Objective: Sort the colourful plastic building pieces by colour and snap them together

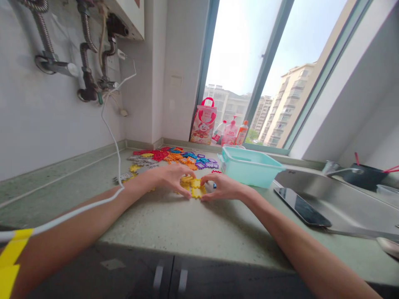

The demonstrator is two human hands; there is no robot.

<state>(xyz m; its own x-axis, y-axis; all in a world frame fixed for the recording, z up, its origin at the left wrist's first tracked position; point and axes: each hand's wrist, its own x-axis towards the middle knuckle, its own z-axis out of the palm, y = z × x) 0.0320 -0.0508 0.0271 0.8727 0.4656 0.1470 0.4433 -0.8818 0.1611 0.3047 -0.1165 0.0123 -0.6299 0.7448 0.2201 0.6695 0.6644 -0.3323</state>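
Observation:
Both my hands rest on the green countertop [174, 224] around a small cluster of yellow interlocking plastic pieces [195, 187]. My left hand [171, 177] curls its fingers onto the left side of the cluster. From the right, my right hand [222, 187] pinches the cluster with thumb and fingers. The two hands almost meet over the yellow pieces. Behind them lies a spread of several loose pieces [177, 157] in red, orange, blue, purple, grey and yellow.
A turquoise plastic bin [249, 166] stands just right of my hands. A black phone [301, 206] lies by the steel sink [343, 199]. A white cable [115, 145] hangs from wall pipes across my left arm. A red bag [203, 121] and bottles [232, 133] sit on the windowsill.

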